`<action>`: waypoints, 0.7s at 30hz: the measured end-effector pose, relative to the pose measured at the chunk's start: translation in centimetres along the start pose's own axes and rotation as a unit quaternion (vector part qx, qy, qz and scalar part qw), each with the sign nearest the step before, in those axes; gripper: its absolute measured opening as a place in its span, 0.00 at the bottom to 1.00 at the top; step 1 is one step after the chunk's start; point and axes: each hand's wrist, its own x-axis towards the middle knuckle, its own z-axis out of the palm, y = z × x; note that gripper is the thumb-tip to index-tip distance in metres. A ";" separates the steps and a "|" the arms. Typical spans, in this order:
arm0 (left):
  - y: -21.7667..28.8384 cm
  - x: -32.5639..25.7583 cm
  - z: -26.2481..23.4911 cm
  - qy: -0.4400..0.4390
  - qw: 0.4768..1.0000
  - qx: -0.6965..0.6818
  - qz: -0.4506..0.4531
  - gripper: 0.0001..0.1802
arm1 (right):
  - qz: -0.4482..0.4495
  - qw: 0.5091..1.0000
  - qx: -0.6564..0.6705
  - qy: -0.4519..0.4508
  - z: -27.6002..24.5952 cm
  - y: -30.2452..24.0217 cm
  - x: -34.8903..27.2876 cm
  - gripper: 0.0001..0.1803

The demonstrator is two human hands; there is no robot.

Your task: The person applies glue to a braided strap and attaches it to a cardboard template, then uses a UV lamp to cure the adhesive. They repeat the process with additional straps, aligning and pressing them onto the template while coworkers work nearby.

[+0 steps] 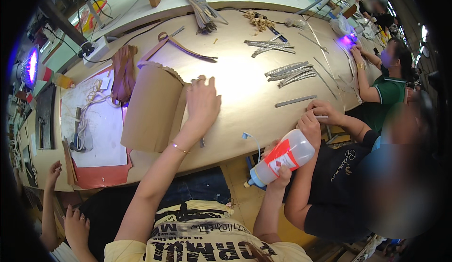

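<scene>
Bench [245, 97]: pale tan, glossy glare at centre
Rolled sheet [153, 106]: plain kraft brown, scalloped top edge, under the left hand [202, 104]
Glue bottle [282, 160]: translucent white body, red-orange label, blue nozzle cap, in the right hand [278, 175]
Bracelet [179, 148]: thin gold
Shirt [207, 243]: pale yellow with black block lettering
Trousers [202, 186]: dark blue denim
Strips [292, 72]: silver-grey, textured; darker grey single strip [295, 101]
Leather straps [123, 71]: mid brown
Mat [101, 175]: red-brown, with a white paper sheet [101, 125] on it
Lamp [32, 66]: violet-pink glow
Neighbour's top [339, 182]: black, small gold script
Farther person's shirt [388, 97]: dark green, white collar trim
</scene>
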 end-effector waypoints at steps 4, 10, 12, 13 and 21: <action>4.0 5.1 4.2 0.008 0.984 -0.101 0.145 0.08 | 0.017 0.999 0.024 -0.033 0.1 -0.9 -1.1 0.44; 7.1 10.3 9.5 -0.077 0.975 -0.023 0.207 0.06 | 0.017 0.999 0.017 -0.035 -0.4 -1.2 -2.4 0.47; 7.1 10.8 10.0 -0.074 0.971 -0.006 0.229 0.06 | 0.018 0.999 0.031 -0.027 -0.6 -1.1 -2.6 0.47; 7.1 10.9 10.1 -0.074 0.968 -0.001 0.238 0.06 | 0.025 0.999 0.022 -0.020 -0.8 -1.1 -2.5 0.47; 4.4 9.4 6.2 -0.024 0.979 -0.197 -0.038 0.11 | 0.014 0.999 0.014 0.028 -1.5 -1.1 -1.9 0.46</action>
